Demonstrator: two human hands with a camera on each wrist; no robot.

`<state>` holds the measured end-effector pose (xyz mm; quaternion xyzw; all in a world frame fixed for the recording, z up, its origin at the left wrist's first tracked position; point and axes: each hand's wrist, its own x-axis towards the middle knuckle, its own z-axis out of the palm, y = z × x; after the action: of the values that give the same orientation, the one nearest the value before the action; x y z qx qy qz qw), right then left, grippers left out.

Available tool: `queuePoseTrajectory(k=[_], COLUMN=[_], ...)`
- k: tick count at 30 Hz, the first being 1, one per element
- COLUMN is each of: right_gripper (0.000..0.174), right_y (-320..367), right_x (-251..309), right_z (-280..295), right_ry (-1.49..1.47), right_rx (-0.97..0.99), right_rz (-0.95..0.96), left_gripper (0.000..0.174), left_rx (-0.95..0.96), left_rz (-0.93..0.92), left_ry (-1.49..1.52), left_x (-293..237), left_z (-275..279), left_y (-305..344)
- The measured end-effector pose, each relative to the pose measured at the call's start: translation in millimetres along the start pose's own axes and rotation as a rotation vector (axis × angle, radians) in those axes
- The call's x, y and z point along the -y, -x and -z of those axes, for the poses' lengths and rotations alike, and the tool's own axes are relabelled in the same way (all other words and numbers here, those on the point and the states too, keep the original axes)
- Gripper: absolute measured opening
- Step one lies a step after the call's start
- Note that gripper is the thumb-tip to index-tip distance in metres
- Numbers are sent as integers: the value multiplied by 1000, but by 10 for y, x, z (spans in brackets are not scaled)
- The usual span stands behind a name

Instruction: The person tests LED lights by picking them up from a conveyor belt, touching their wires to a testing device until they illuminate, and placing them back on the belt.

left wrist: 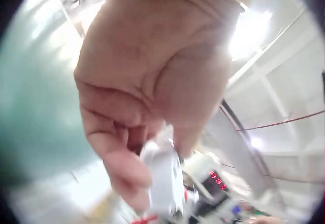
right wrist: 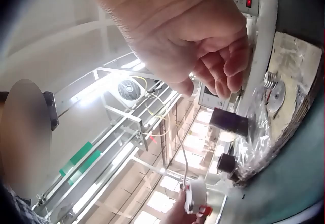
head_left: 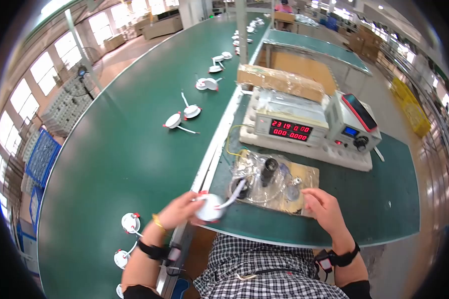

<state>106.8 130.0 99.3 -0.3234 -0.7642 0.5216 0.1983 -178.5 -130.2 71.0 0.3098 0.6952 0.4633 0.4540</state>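
Note:
My left hand (head_left: 179,209) grips the rim of a white round downlight (head_left: 209,208) with red clips, above the bench's left edge. Its white cable (head_left: 233,196) slants up to the right, the free end overlapping a low black socket (head_left: 238,189) in the head view. Seen from the left wrist, the downlight (left wrist: 163,181) sits between thumb and fingers. My right hand (head_left: 325,209) hovers by the right edge of a film-covered board (head_left: 312,179), fingers loosely curled around nothing. A taller black cylinder (head_left: 269,170) and a metal screw base (right wrist: 270,80) stand on that board.
Behind the board, a power meter (head_left: 290,130) with red digits and a second instrument (head_left: 349,132) sit on white foam (head_left: 309,152). A red-edged black device (head_left: 360,112) lies on top. Along the left runs a green conveyor (head_left: 110,169) carrying several downlights (head_left: 173,120).

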Motion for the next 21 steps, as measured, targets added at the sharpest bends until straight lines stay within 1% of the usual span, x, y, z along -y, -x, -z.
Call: queuePoseTrajectory(k=[1,2,3,4,5,7,9,11,12,14,15,17,19,21], right_gripper=[23,22,21,21,21,21,21,21,21,21,21,22,23,24], right_y=[6,8,-3,-9,-24,-60,-85,-108,-114,-95,-84,-60,-41,-38], right_x=[-38,-84,-134,-180,-223,-283,-328,-323,-311,-318,-340,-383,-372,-327], right_z=[34,67,88,103,116,101,88,82,81,95,104,111,111,103], right_ry=[-6,-6,-4,-6,-7,-7,13,20,27,42,41,50,68,156], right_rx=[15,-11,-40,-32,-39,-46,-65,-72,-57,-50,-94,-30,-37,26], right_rz=[18,-36,-90,-79,-94,-103,-111,-104,-95,-83,-83,-82,-79,-22], left_gripper=[36,36,34,29,29,23,18,16,16,14,14,12,7,5], left_rx=[-25,-46,-81,-173,-185,-411,-534,-577,-571,-561,-547,-479,-521,-672], left_rz=[141,253,317,414,412,74,-159,-343,-361,-380,-426,-242,-410,-481], left_ry=[-169,-244,-448,-667,-665,-1072,-1087,-1178,-1178,-1319,-1321,-1488,-1469,-1292], left_x=[-70,-68,-47,-128,-179,-189,-214,-224,-147,-65,-81,-36,9,-189], left_z=[332,613,848,973,1059,1231,1228,1115,1147,1145,1124,1141,1231,1230], left_y=[109,173,174,133,29,-316,-877,-1382,-1602,-2051,-2188,-2312,-2282,-2014])
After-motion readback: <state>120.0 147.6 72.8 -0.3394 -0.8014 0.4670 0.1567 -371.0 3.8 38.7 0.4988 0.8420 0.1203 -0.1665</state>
